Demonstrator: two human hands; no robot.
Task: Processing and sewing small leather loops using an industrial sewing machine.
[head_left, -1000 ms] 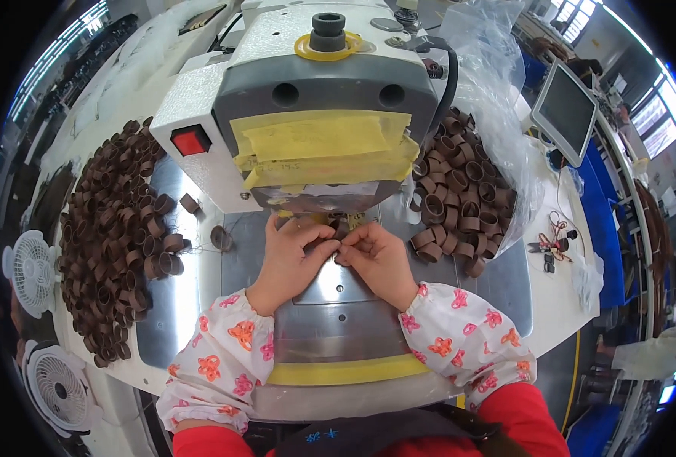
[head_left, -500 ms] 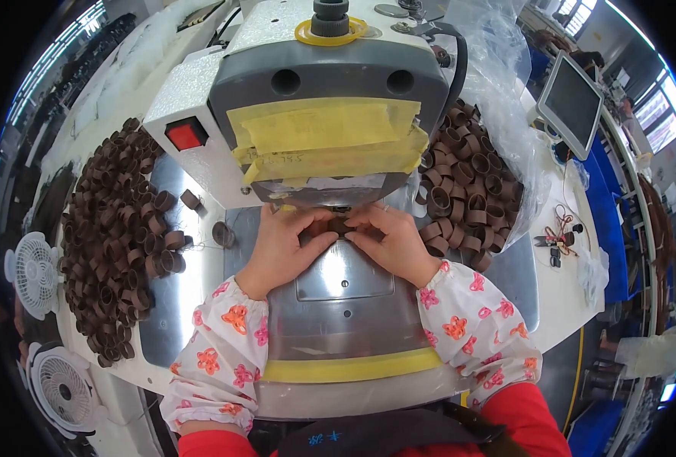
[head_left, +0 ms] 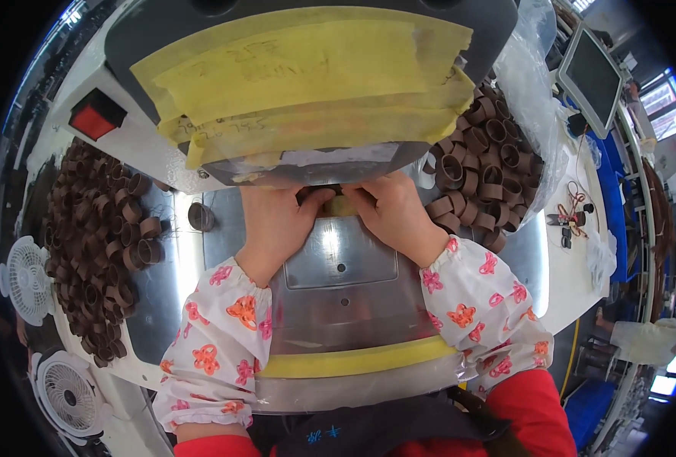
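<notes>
My left hand (head_left: pixel 281 221) and my right hand (head_left: pixel 391 209) meet beneath the gray head of a white machine (head_left: pixel 307 76) patched with yellow tape. Both have thumbs and fingers drawn together, their tips largely hidden by the head around something small and dark that I cannot make out. A metal plate (head_left: pixel 342 247) lies between my wrists. A big heap of brown rings (head_left: pixel 86 259) is at my left, one loose ring (head_left: pixel 201 217) apart from it; another heap of brown rings (head_left: pixel 486 171) is at my right, on clear plastic.
A red switch (head_left: pixel 94 114) is on the machine's side. Two white fans (head_left: pixel 67 392) stand at the left edge. At the right are a screen (head_left: pixel 588 76), wires with small tools (head_left: pixel 570 217), blue bins (head_left: pixel 620 221) and a plastic bag (head_left: pixel 536 91).
My hands have moved upward, further under the machine head, hiding the brown piece that showed between my fingers. The view has shifted, so the head now looms larger and higher in the picture.
</notes>
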